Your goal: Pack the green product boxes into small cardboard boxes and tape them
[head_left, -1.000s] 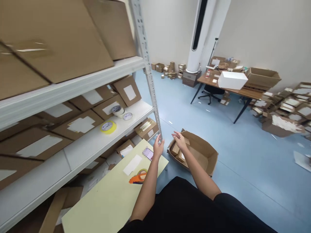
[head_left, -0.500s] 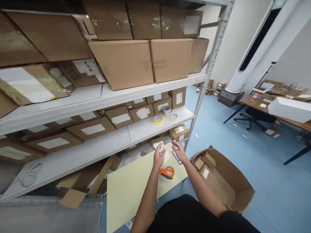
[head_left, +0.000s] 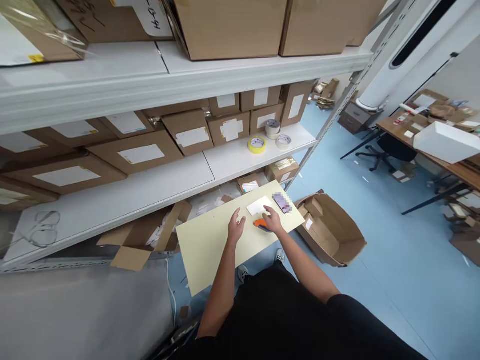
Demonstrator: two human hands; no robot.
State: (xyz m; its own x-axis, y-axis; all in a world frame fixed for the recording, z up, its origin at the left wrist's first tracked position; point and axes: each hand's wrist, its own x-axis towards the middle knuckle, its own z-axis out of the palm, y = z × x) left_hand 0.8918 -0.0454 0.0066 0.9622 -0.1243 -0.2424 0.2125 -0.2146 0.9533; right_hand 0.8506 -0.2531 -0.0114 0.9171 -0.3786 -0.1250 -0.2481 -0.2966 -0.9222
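Over the pale yellow tabletop [head_left: 204,245], my left hand [head_left: 236,229] hovers with thumb and fingers apart, holding nothing. My right hand [head_left: 272,220] is also open, right beside an orange tape dispenser [head_left: 261,224] and partly covering it; whether they touch I cannot tell. Between and beyond my hands lies a white sheet of paper [head_left: 257,206]. A phone [head_left: 282,202] with a blurred screen rests to the right of the paper, near the table's far right corner.
A shelf [head_left: 225,167] ahead carries boxes, a yellow tape roll [head_left: 257,145], white tape rolls [head_left: 283,142] and eyeglasses [head_left: 45,228]. An open carton [head_left: 348,235] with small boxes stands right of the table; another open carton [head_left: 131,257] is at left. A brown desk [head_left: 397,127] stands farther right.
My view has tilted down. My hands have drawn back toward me and spread apart, the right one now beside the orange tape dispenser. The white paper is more uncovered.
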